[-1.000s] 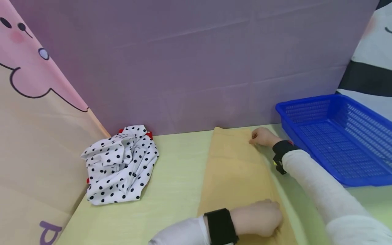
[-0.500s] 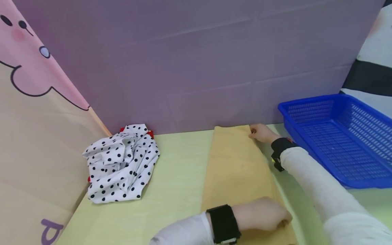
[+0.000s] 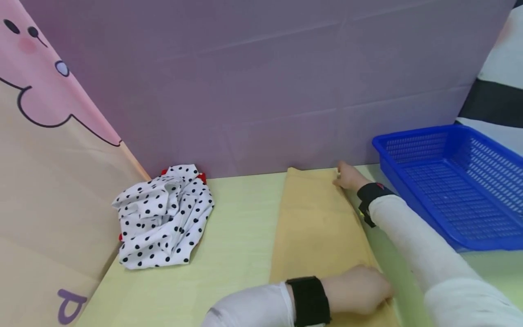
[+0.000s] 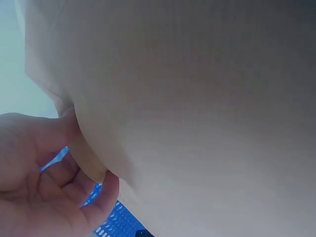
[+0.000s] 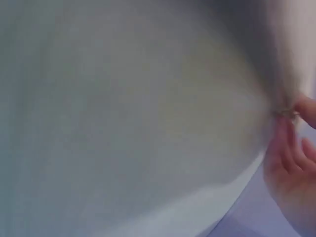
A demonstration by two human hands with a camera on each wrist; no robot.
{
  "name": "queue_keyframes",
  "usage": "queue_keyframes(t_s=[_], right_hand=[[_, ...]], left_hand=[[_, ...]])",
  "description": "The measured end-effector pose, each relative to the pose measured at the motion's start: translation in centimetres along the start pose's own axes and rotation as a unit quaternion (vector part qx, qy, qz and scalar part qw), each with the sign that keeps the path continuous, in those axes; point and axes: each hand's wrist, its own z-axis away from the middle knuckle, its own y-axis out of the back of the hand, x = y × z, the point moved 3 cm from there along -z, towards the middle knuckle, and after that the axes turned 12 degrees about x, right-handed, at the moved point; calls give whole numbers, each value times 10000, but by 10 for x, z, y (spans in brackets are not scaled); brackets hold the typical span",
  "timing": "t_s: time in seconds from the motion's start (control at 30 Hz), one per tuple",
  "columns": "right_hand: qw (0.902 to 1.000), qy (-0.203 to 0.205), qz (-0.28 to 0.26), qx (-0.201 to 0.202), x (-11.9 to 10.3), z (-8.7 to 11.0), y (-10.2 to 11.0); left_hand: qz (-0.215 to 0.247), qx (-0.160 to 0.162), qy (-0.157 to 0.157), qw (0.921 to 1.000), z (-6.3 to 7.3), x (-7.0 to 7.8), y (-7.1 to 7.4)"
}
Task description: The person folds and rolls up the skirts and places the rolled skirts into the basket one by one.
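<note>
A tan-yellow cloth (image 3: 314, 218) lies as a long folded strip on the table, running from the back edge toward the front. My left hand (image 3: 361, 289) reaches across its near part and grips the right edge. In the left wrist view, the thumb and fingers of that hand (image 4: 54, 173) pinch a fold of the cloth (image 4: 197, 123). At the strip's far right corner, my right hand (image 3: 349, 176) holds the edge. The right wrist view is blurred, but the hand (image 5: 291, 173) shows fingertips and thumb together on gathered fabric.
A blue plastic basket (image 3: 416, 218) stands right of the cloth, close beside my right forearm. Crumpled white fabric with black dots (image 3: 167, 218) lies at the left, red bits showing behind it. A purple-grey backdrop (image 3: 253, 91) rises behind the pale green table (image 3: 241, 227).
My left hand has shifted right, onto the cloth's right edge. My right hand has moved slightly farther back, still at the far corner. The basket and dotted fabric have stayed put.
</note>
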Motion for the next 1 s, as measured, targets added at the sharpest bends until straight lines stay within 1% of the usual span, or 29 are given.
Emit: queue_keyframes(t_s=[0.03,0.07,0.1,0.13,0.2,0.23,0.3,0.33,0.37,0.4,0.43,0.5,0.57,0.63,0.7,0.73,0.8,0.87,0.93,1.0], right_hand=[[10000,26,59,33,-16,7,9],[9996,45,282,14,-33,13,17],[9991,228,340,66,-45,17,21],[9981,549,211,160,-49,18,20],[9978,550,242,-282,-66,20,22],[9965,497,212,-630,-75,22,24],[9915,211,170,-1271,-94,29,30],[9879,54,151,-1543,-105,33,34],[9813,-197,382,-1876,-121,40,43],[9791,-175,414,-1985,-130,46,47],[9771,-82,478,-2070,-137,51,51],[9711,230,711,-2267,-149,61,56],[9580,375,971,-2671,-157,72,61],[9419,292,1094,-3161,-164,85,64],[9236,95,1313,-3600,-173,100,67],[9168,11,1458,-3717,-176,106,68],[9113,33,1752,-3727,-182,118,68],[9081,219,2121,-3605,-186,127,67],[9083,368,2351,-3442,-188,134,67],[9070,415,2519,-3350,-190,138,66]], left_hand=[[16,-46,-31,10000,0,1,0],[-46,-75,-95,9999,0,2,-1],[-9,-167,2,9999,2,3,0],[-3,-251,135,9996,4,4,0],[14,-399,481,9980,10,3,3],[-50,-491,672,9965,15,2,5],[-186,-698,1159,9906,24,-6,11],[-358,-746,1267,9885,29,-13,15],[-460,-766,1384,9863,34,-21,20],[-589,-747,1506,9840,39,-31,25],[-681,-749,1694,9803,43,-42,29],[-622,-707,2089,9734,51,-66,33],[-370,-757,2472,9653,58,-88,33],[-76,-959,2798,9552,63,-106,29],[134,-1203,2912,9490,69,-120,23],[253,-1314,2974,9453,72,-126,20],[334,-1466,2994,9422,77,-135,15],[402,-1548,3013,9400,81,-141,10],[512,-1568,3087,9367,82,-145,6],[584,-1571,3132,9348,82,-147,3]])
